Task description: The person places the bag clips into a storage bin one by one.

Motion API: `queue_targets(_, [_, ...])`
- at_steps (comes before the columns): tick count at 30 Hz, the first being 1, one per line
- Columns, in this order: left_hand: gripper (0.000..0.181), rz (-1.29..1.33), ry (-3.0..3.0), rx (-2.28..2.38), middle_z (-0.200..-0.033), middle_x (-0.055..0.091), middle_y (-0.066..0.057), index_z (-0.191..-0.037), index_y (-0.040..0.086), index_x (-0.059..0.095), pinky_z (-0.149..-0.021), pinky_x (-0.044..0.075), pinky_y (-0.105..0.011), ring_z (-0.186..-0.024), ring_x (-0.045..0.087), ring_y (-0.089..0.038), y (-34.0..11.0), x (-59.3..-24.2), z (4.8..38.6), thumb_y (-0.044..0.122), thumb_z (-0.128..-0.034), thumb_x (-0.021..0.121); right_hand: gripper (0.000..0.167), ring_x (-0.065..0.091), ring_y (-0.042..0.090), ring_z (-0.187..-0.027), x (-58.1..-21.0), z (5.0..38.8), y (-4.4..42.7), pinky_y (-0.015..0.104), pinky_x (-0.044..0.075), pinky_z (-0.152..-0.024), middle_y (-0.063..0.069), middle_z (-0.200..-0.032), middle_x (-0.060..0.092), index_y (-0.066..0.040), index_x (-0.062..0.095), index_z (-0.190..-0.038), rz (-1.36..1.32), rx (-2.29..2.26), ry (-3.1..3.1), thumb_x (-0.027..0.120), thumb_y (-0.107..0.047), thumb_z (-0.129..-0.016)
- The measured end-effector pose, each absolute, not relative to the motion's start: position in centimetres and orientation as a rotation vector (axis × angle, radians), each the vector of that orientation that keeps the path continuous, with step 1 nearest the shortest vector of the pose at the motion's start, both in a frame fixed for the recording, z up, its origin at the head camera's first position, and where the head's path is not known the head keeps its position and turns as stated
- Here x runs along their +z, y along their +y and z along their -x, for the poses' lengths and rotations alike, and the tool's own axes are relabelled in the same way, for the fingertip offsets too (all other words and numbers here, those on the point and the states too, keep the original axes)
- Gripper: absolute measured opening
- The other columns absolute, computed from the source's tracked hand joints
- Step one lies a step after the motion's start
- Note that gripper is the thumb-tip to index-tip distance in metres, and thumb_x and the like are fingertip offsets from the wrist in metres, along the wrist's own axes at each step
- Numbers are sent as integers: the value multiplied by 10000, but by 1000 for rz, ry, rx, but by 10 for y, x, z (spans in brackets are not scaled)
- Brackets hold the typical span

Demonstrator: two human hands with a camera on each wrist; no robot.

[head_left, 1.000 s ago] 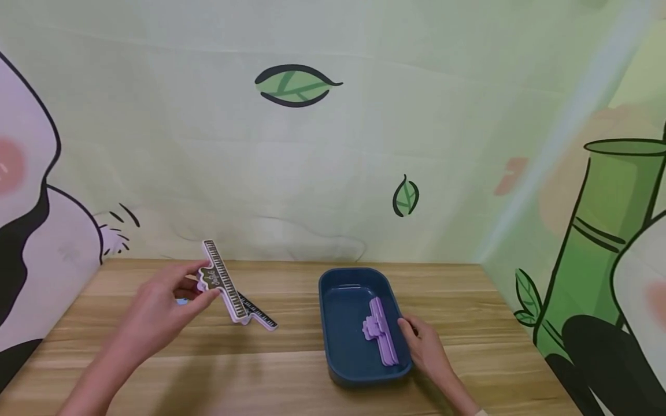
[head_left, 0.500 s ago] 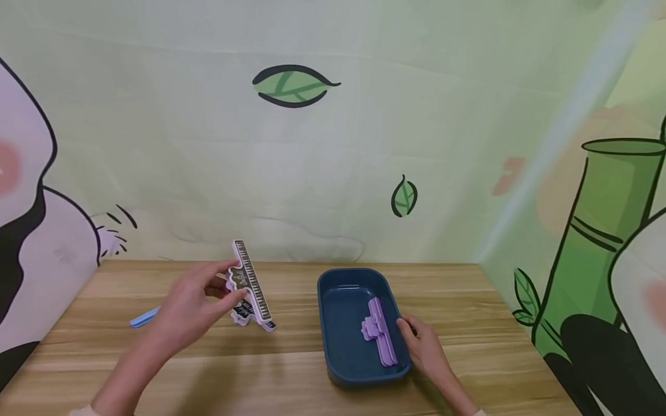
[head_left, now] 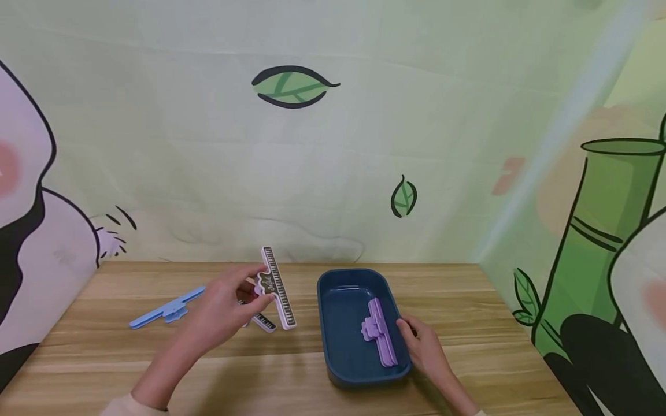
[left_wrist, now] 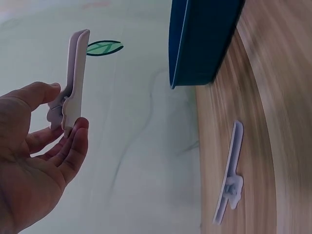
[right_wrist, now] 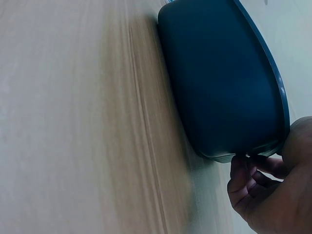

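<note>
Left hand (head_left: 222, 306): raised above the table (head_left: 291, 370), thumb and fingers pinching a keyboard-patterned clip (head_left: 277, 288) | Right hand (head_left: 424, 348): gripping the blue tub (head_left: 340, 346) at its right side

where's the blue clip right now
In the head view, the blue clip lies at left on the wooden table, just left of the left hand.

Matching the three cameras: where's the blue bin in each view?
Head: the blue bin is right of centre, lower half, right hand at its right side.
Left wrist: blue bin at top, right of centre, cut off by the frame.
Right wrist: blue bin upper right, outer wall showing.
Shared landmark: wooden tabletop.
</note>
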State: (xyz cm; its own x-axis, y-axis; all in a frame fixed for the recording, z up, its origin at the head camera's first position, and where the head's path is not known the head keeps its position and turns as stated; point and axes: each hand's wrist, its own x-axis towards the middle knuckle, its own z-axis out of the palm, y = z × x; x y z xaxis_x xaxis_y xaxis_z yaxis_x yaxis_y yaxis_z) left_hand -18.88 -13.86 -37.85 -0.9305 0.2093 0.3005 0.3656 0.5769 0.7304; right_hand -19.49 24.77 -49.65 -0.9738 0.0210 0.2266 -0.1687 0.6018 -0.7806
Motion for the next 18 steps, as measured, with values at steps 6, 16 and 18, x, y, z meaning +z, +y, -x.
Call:
queue_targets(6, [522,550,-2610,-1333,-1112,663,-112,-1380,-5,609,-745,580,-282,-850,665,-148,-122,-381,195,150,-920,800,220,595,148,-815,-496,195,247,290,515,-740,140,-960,723,45,720,-1135,-134,1294,-2617,596,-114,-1046])
queue_targets(16, [503,603,-2607,-1379,-1167,649,-114,-1360,-1,629,-758,575,-267,-867,657,-136,-94,-394,205,124,-907,808,209,570,139,-786,-495,195,247,280,496,-717,131,-917,703,43,721,-1110,-138,1293,-2616,594,-110,-1046])
queue_targets(18, [499,604,-2613,-1383,-1162,649,-102,-1351,5,637,-749,570,-265,-861,649,-129,-88,-396,206,131,-902,815,207,572,142,-788,-495,195,246,281,498,-717,132,-919,705,44,721,-1109,-137,1288,-2618,597,-108,-1045])
